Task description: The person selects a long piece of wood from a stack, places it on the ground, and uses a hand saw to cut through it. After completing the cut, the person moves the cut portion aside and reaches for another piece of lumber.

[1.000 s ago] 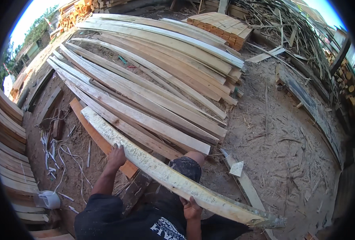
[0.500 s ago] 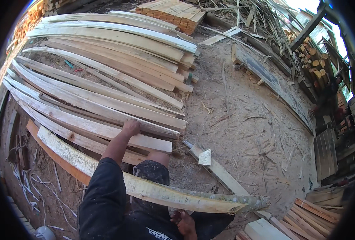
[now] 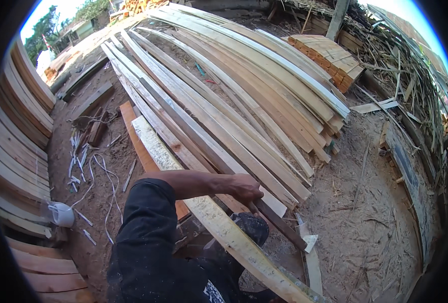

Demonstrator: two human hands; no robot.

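Observation:
My left hand (image 3: 246, 189) is closed around a narrow dark brown board (image 3: 280, 225), whose near end sticks out past the ends of the pile to the lower right. Beneath and beside that hand lie long pale planks (image 3: 224, 151), fanned out side by side on the ground. A thick, pale yellow plank with a rough edge (image 3: 211, 218) runs slantwise under my left forearm and past my knee. An orange-brown board (image 3: 142, 144) lies along its far left side. My right hand is out of sight.
A stack of short orange-ended boards (image 3: 330, 55) stands at the back right, near a heap of thin offcuts (image 3: 390, 55). To the left are a white container (image 3: 61, 214), white cord (image 3: 114, 189) and leaning planks (image 3: 19, 146). A dark flat panel (image 3: 408, 189) lies at right.
The view has swung left. My left hand has gone from resting on a pale plank to gripping the dark board, which now juts toward the lower right. My right hand has left the view.

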